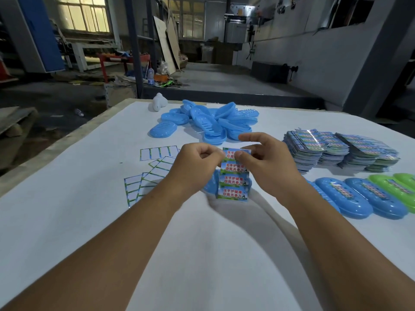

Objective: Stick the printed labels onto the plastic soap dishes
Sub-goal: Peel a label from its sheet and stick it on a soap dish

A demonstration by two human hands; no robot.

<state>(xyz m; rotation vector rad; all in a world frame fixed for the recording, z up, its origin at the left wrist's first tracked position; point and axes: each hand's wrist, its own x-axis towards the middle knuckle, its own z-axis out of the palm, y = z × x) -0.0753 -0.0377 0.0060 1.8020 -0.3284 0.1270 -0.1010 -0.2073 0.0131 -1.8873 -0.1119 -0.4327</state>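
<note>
Two hands meet above a white tabletop point(202, 254), shown at the peeling step. Largest elements first: the tabletop carries a heap of unlabelled blue soap dishes point(208, 121) at the far edge, stacks of printed label sheets point(341, 151) at the right, a row of labelled dishes point(363, 198), blue and green, at the near right, and spent backing sheets point(155, 167) at the left. One blue dish point(211, 185) lies beneath the hands, largely hidden by the held sheet. The label sheet point(234, 176), bearing four printed labels, hangs upright between the hands, its lower edge just above the tabletop.

Hand pose: the left hand point(195, 162) is curled, thumb and forefinger pinching the sheet's upper left corner. The right hand point(262, 162) pinches the top label between thumb and a finger behind it, the forefinger arched clear above. Both forearms extend forward, converging at the sheet.

Likely faults, as judgement: a hasty pull may tear the top label or fold its adhesive face onto itself; a weak left-hand pinch may let the sheet slip; fingertip contact may foul the glue. Because the sheet screens the dish below, the label may be laid crooked or off-centre, and lifting it again could crease it.
</note>
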